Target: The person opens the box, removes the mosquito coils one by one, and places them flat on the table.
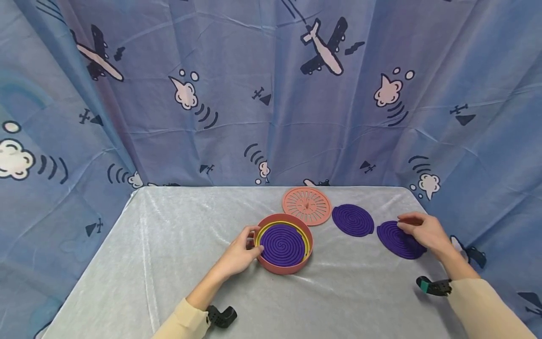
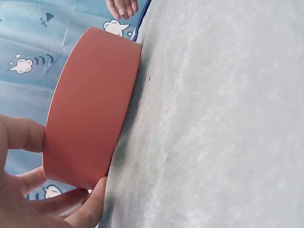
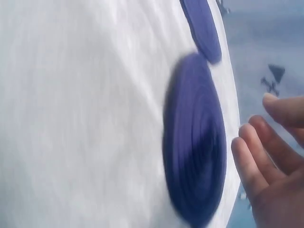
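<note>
In the head view a round salmon-coloured mosquito coil box (image 1: 310, 252) sits on the table, holding a purple mosquito coil (image 1: 282, 245) with a yellow rim (image 1: 305, 231) showing round it. My left hand (image 1: 240, 252) grips the box at its left side, thumb at the rim and fingers against the wall (image 2: 95, 104). Over at the right, my right hand (image 1: 425, 230) hovers above another purple mosquito coil (image 1: 395, 240), which lies flat. The right wrist view shows its fingers (image 3: 256, 161) loosely bent and apart from that coil (image 3: 194, 142), with nothing held.
Behind the box lies a slotted salmon lid (image 1: 315, 207) with a small raised piece at its centre. A further purple coil (image 1: 353, 220) lies between lid and right-hand coil. The pale cloth-covered table (image 1: 169, 235) meets a blue printed curtain (image 1: 237, 94) at the back and sides.
</note>
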{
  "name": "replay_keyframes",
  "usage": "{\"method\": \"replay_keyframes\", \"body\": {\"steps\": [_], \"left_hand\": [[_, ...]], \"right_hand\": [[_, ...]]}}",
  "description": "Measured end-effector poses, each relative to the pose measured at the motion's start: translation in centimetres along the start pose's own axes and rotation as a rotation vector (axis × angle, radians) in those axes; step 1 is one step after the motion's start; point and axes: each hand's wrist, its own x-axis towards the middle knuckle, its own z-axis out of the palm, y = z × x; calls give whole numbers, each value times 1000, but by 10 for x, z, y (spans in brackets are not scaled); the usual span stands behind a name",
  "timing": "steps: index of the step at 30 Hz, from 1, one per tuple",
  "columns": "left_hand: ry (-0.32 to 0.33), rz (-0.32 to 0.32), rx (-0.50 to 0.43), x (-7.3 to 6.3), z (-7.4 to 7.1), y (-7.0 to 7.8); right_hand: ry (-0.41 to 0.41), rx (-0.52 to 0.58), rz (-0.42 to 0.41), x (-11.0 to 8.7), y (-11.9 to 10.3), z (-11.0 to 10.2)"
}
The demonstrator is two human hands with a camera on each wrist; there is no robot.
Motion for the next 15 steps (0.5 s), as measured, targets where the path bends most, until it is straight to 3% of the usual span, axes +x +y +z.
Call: {"method": "replay_keyframes", "body": {"steps": [6,15], "left_hand": [[-2,-2,-12,1,1,-1],[-1,-3,-2,-1,0,2]], "right_hand": [[-69,78,-47,7,-27,26],[-175,81,-115,8,-75,61]]}}
